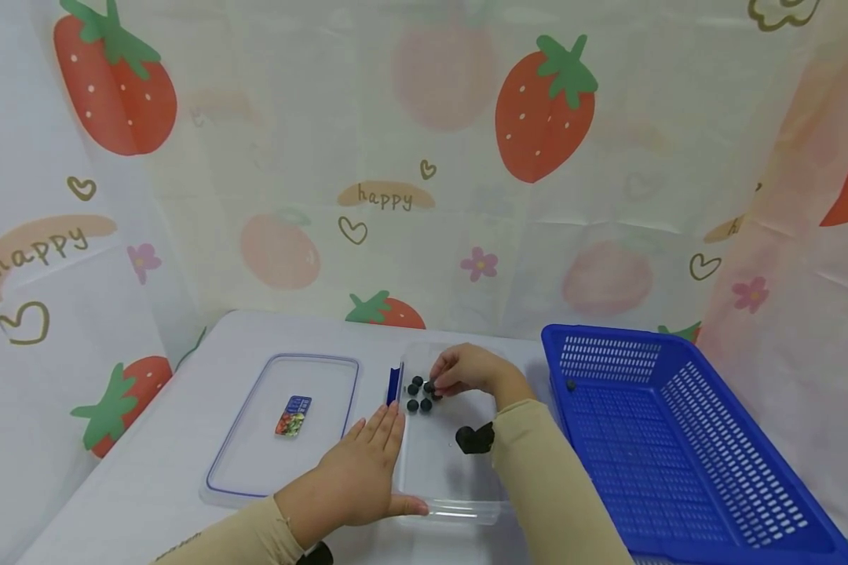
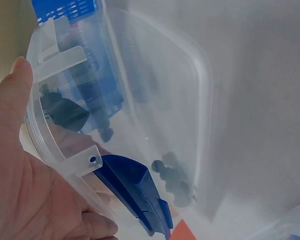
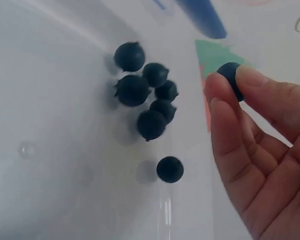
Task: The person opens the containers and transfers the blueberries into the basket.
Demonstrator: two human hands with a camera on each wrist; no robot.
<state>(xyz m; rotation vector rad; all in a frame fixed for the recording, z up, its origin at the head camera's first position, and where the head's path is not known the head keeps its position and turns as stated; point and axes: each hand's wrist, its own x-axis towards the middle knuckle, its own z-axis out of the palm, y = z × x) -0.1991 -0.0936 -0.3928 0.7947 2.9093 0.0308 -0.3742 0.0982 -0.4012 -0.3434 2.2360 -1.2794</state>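
Observation:
A clear plastic box (image 1: 452, 479) with a blue latch (image 1: 393, 383) on its left side stands in the middle of the table. My left hand (image 1: 356, 475) rests along its left edge with straight fingers, the thumb stretched toward the front rim. Over the box, my right hand (image 1: 473, 373) pinches one blueberry (image 3: 229, 74) between thumb and fingertips. Several loose blueberries (image 3: 132, 91) lie in a cluster on the box floor below that hand; another blueberry (image 3: 170, 169) sits a little apart. The right hand partly covers the cluster in the head view.
A blue perforated basket (image 1: 685, 479) stands to the right, with a small dark ball (image 1: 571, 385) near its back left corner. At the left lies a clear lid (image 1: 236, 471) with a blue seal and a printed label (image 1: 293, 416). A strawberry-patterned cloth (image 1: 452, 212) hangs behind.

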